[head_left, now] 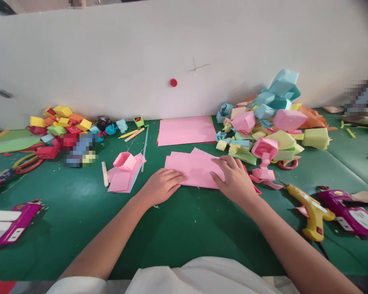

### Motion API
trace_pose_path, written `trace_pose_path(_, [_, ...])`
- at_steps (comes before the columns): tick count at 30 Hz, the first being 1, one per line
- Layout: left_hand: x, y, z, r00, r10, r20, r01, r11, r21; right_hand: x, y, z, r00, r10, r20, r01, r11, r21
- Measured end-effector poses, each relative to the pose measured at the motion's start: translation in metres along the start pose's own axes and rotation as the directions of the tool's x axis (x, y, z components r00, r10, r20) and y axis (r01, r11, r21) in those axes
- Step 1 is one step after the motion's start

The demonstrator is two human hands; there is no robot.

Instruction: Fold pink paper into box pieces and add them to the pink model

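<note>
White clothing point(202, 277) nearest, pink sheets point(198, 169) lie between and under left hand point(164, 185) and right hand point(236, 179), each grip unclenched

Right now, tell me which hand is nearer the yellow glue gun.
Right. Right hand rests on pink paper, left of the glue gun; left hand lies farther left.

- Green desk point(178, 237) open at front, between left forearm point(110, 232) and right forearm point(297, 245)
- Narrow strip between pink sheets point(199, 173) and back stack point(185, 130)
- Gap left of sheets, up to folded pink piece point(125, 161)
- Right: paper heap point(263, 118), glue gun point(309, 208) block
- Upright white panel point(125, 61) closes off rear
</note>
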State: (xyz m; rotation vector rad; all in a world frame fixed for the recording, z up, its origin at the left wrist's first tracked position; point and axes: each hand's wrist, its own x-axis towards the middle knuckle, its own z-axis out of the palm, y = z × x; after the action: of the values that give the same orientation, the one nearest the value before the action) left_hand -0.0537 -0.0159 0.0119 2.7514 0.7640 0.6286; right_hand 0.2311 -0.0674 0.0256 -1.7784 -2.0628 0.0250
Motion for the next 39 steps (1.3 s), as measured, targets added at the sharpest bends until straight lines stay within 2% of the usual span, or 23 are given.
trace_pose_path(3, [0.001, 0.006, -0.002, 0.999, 0.036, -0.014, -0.036, 0.999, 0.001, -0.003, -0.008, 0.000, 0.983, -0.176, 0.053, 0.176, 0.984, 0.002])
trace_pose_path(5, [0.000, 0.011, -0.003, 0.997, 0.076, -0.017, -0.076, 0.997, 0.019, -0.005, -0.014, 0.001, 0.974, -0.207, 0.090, 0.207, 0.978, 0.008])
trace_pose_path(11, [0.000, 0.023, -0.003, 0.982, 0.188, 0.016, -0.188, 0.982, 0.032, -0.010, -0.019, 0.004, 0.982, -0.119, 0.150, 0.123, 0.992, -0.015])
trace_pose_path(17, [-0.001, 0.021, -0.001, 0.983, 0.165, 0.079, -0.171, 0.982, 0.077, -0.010, -0.013, 0.010, 0.973, -0.042, 0.229, 0.068, 0.992, -0.104])
trace_pose_path(24, [-0.002, 0.018, 0.003, 0.981, 0.162, 0.108, -0.169, 0.983, 0.066, -0.011, -0.010, 0.015, 0.979, -0.063, 0.195, 0.088, 0.988, -0.123])
trace_pose_path(31, [-0.001, 0.018, 0.001, 0.980, 0.166, 0.112, -0.171, 0.985, 0.038, -0.013, -0.015, 0.014, 0.950, -0.223, 0.220, 0.235, 0.972, -0.030])
trace_pose_path(39, [-0.002, 0.018, 0.000, 0.978, 0.166, 0.123, -0.171, 0.985, 0.032, -0.014, -0.017, 0.014, 0.938, -0.221, 0.265, 0.231, 0.973, -0.008])
